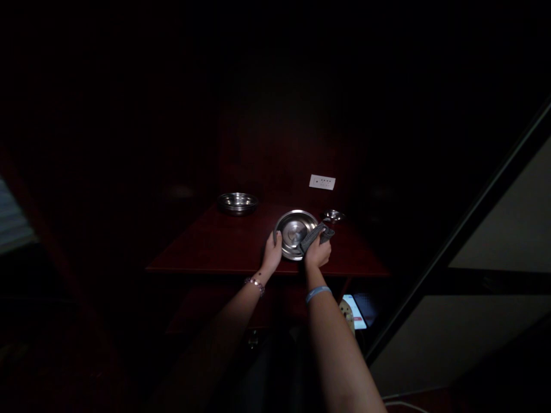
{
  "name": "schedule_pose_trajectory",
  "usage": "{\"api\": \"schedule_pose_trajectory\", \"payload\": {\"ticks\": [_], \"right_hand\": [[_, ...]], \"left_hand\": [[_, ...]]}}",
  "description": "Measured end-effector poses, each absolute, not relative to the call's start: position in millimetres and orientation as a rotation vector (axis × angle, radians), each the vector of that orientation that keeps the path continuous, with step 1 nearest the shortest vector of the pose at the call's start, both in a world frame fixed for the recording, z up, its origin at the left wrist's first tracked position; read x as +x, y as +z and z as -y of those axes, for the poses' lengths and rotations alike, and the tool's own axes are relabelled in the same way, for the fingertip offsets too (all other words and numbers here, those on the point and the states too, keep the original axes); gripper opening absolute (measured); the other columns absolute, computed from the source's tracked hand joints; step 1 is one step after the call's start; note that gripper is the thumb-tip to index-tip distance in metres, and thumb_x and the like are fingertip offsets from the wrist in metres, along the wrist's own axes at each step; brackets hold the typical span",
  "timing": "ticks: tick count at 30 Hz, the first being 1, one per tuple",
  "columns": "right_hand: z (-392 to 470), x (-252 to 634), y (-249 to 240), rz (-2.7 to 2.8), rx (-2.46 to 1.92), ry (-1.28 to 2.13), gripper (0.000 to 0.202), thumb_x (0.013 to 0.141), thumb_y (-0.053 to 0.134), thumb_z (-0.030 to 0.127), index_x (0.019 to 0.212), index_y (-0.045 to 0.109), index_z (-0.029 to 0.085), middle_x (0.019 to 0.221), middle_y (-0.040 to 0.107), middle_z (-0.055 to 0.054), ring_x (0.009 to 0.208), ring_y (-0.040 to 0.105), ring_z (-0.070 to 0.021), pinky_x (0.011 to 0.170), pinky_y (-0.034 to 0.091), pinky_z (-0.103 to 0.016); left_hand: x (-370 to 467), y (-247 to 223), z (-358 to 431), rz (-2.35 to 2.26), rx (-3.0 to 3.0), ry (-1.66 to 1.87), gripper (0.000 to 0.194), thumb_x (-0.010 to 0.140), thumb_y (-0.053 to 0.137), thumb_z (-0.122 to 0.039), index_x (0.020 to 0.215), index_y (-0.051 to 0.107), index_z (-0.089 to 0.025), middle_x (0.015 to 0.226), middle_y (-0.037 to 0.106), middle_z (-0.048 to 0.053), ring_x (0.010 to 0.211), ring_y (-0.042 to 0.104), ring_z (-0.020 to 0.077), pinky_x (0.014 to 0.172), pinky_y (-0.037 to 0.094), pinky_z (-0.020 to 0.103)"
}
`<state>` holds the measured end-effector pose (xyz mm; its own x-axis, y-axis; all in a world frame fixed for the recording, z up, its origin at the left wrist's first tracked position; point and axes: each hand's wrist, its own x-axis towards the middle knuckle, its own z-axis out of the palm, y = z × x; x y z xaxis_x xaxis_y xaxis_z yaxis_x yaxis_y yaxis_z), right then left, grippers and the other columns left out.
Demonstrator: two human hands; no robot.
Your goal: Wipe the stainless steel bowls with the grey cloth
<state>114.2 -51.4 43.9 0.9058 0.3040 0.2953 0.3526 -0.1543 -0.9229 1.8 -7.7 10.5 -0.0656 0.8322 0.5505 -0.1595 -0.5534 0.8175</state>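
Observation:
A round, shiny metal bowl [293, 229] is tilted with its inside toward me, above the front part of a dark red shelf [206, 249]. My left hand [272, 252] grips its left rim, thumb on the inner side. A grey cloth [317, 236] is bunched in my right hand [317, 251], which presses it against the bowl's right rim. Part of the cloth also shows beside my left thumb.
Stacked metal bowls [237, 203] stand at the shelf's back left. A small metal dish [334, 215] lies at the back right, below a white wall socket [322, 182]. Under the shelf's right side, a lit screen [354, 312] shows.

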Motion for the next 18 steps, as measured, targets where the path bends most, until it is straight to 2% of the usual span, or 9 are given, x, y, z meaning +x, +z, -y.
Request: {"api": "schedule_pose_trajectory", "payload": {"ticks": [9, 14, 18], "right_hand": [[47.7, 114.9, 39.3, 0.497, -1.698, -0.114, 0.037, 0.087, 0.040, 0.052, 0.096, 0.059, 0.021, 0.100, 0.066, -0.012, 0.088, 0.063, -0.0283, 0.070, 0.046, -0.037], [46.5, 115.9, 37.6, 0.507, -1.688, -0.121, 0.023, 0.085, 0.043, 0.037, 0.096, 0.056, 0.022, 0.102, 0.063, -0.012, 0.093, 0.061, -0.0284, 0.074, 0.047, -0.039], [47.1, 118.2, 37.6, 0.544, -1.670, -0.142, 0.021, 0.081, 0.042, 0.027, 0.095, 0.055, 0.021, 0.102, 0.061, -0.013, 0.100, 0.056, -0.0303, 0.081, 0.046, -0.043]], "left_hand": [[1.9, 11.0, 11.5, -0.761, 1.546, 1.690, 0.038, 0.093, 0.041, -0.043, 0.108, 0.060, -0.014, 0.104, 0.067, 0.011, 0.095, 0.063, 0.0189, 0.088, 0.048, 0.031], [3.0, 9.8, 12.4, -0.745, 1.584, 1.682, 0.039, 0.093, 0.041, -0.042, 0.115, 0.059, -0.015, 0.110, 0.067, 0.011, 0.101, 0.063, 0.0196, 0.092, 0.048, 0.032], [2.8, 10.7, 14.9, -0.759, 1.623, 1.679, 0.040, 0.094, 0.040, -0.040, 0.117, 0.060, -0.015, 0.111, 0.068, 0.012, 0.103, 0.063, 0.0206, 0.093, 0.048, 0.034]]}}
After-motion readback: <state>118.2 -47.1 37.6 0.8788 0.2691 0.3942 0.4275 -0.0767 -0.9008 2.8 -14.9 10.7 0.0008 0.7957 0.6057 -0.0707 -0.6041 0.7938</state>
